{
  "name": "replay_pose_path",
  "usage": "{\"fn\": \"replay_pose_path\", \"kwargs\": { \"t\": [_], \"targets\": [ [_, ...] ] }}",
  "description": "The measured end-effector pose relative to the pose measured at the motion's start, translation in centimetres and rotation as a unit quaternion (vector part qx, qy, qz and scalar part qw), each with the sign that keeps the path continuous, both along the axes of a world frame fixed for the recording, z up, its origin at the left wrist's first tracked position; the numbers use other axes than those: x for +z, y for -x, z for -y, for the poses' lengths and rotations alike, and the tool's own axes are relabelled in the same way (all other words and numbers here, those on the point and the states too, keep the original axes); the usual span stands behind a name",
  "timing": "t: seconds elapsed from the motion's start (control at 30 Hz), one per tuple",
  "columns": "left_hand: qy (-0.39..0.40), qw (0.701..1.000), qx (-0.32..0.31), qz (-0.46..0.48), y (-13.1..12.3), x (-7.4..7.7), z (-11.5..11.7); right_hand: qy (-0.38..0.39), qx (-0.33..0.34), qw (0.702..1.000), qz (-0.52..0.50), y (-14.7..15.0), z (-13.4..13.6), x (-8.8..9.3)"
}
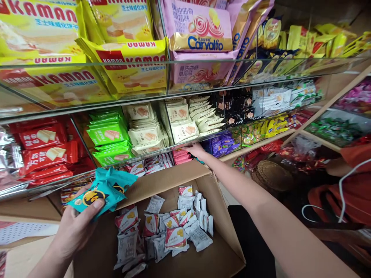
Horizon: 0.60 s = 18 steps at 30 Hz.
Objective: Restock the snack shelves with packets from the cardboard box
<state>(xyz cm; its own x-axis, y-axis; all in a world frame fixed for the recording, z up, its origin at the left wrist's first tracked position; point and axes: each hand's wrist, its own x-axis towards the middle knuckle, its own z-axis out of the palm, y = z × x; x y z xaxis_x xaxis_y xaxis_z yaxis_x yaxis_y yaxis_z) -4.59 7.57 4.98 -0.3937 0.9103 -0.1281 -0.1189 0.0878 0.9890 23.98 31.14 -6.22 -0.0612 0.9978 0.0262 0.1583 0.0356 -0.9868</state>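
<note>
My left hand (pixel 84 216) is closed around a few teal snack packets (pixel 108 189) with a black and yellow round emblem, held above the left edge of an open cardboard box (pixel 234 231). Inside the box lie many small white and red wrapped snacks (pixel 175 239), loosely piled. My right arm stretches over the box's right side, and my right hand (pixel 195 150) reaches into a low shelf compartment beside pink packets (pixel 182 155). A bit of teal shows under that hand. Its fingertips are mostly hidden, so I cannot make out whether it grips anything.
Glass-fronted shelves (pixel 136 102) run across, holding yellow wafer packs (pixel 133 65), pink cookie packs (pixel 201 25), red packets (pixel 48 150), green packets (pixel 108 135) and cream packets (pixel 185 129). Purple sweets (pixel 222 143) lie right of my right hand. An orange-clothed person (pixel 342 189) is at the right.
</note>
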Motion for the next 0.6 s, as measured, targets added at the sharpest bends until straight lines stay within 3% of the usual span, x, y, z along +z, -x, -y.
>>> {"fn": "replay_pose_path", "kwargs": {
  "t": [0.37, 0.6],
  "targets": [
    [-0.004, 1.0, -0.014, 0.02, -0.1, 0.0, -0.1, 0.08, 0.0, 0.996, 0.03, -3.5, 2.2, 0.2],
    [-0.013, 0.999, -0.026, 0.032, -0.1, 0.0, -0.3, 0.084, -0.007, 0.996, 0.013, -1.2, 1.8, 1.4]
  ]
}}
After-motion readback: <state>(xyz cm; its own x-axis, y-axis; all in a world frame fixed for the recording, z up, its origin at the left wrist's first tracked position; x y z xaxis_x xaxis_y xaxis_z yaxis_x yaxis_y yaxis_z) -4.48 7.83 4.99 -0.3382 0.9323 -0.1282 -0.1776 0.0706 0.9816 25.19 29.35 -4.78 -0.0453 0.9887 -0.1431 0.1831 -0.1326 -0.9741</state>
